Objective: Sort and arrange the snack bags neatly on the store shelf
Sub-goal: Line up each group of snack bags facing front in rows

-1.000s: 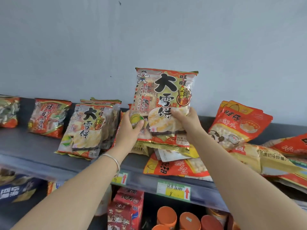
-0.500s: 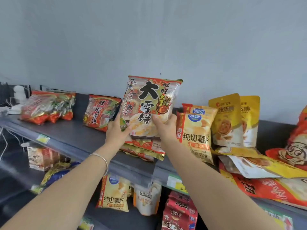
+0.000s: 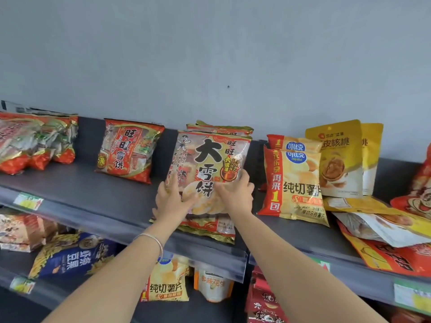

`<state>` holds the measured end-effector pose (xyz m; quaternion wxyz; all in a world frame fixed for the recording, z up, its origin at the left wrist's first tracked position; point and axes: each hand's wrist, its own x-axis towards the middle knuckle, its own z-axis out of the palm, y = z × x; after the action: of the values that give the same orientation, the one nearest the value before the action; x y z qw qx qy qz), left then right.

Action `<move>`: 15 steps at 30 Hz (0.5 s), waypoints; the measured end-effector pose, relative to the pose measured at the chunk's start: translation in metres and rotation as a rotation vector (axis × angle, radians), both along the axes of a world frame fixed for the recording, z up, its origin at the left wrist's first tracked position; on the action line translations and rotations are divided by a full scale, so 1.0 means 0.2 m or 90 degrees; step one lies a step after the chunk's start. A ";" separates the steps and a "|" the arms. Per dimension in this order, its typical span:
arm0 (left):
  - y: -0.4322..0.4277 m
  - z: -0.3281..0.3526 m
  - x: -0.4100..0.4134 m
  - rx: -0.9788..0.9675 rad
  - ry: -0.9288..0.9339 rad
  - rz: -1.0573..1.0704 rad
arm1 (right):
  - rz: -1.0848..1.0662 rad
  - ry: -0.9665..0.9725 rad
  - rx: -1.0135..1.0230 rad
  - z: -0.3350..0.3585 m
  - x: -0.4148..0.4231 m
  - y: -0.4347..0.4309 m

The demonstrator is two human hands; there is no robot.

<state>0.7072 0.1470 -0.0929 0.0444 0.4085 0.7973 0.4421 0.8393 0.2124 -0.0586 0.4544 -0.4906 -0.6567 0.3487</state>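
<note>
A large red-and-gold rice cracker bag [image 3: 211, 164] with big black characters stands on the grey top shelf [image 3: 98, 201], leaning back on like bags [image 3: 221, 129] behind it. My left hand [image 3: 171, 199] grips its lower left side and my right hand [image 3: 235, 194] its lower right. A smaller red cracker bag [image 3: 129, 150] stands to the left, and a row of red bags [image 3: 35, 141] at the far left. Yellow potato chip bags [image 3: 293, 183] stand just right of my hands.
Yellow walnut pouches [image 3: 340, 159] stand at the right. Loose red and yellow bags [image 3: 384, 231] lie in a pile at the far right. The lower shelf holds a blue bag [image 3: 74, 257], chip bags [image 3: 166, 283] and red packs [image 3: 263, 299]. A grey wall backs the shelf.
Both hands have carried the big cracker bag leftward along the shelf and lowered it from mid-air down onto the shelf, against the like bags behind it.
</note>
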 end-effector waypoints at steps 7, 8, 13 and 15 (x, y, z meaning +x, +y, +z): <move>0.01 0.07 0.06 0.187 0.234 -0.018 | -0.016 -0.070 0.095 0.04 0.05 -0.03; 0.02 0.10 0.10 0.206 0.257 -0.035 | -0.021 -0.082 0.120 0.05 0.08 -0.03; 0.11 0.23 0.34 0.250 0.311 -0.160 | -0.034 -0.164 0.281 0.15 0.29 -0.03; 0.13 0.26 0.46 0.266 0.312 -0.223 | -0.051 -0.230 0.334 0.18 0.40 -0.02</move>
<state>0.7987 0.1738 -0.0406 -0.1574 0.6326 0.5949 0.4703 0.9199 0.2087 -0.0219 0.4552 -0.4360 -0.7743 0.0563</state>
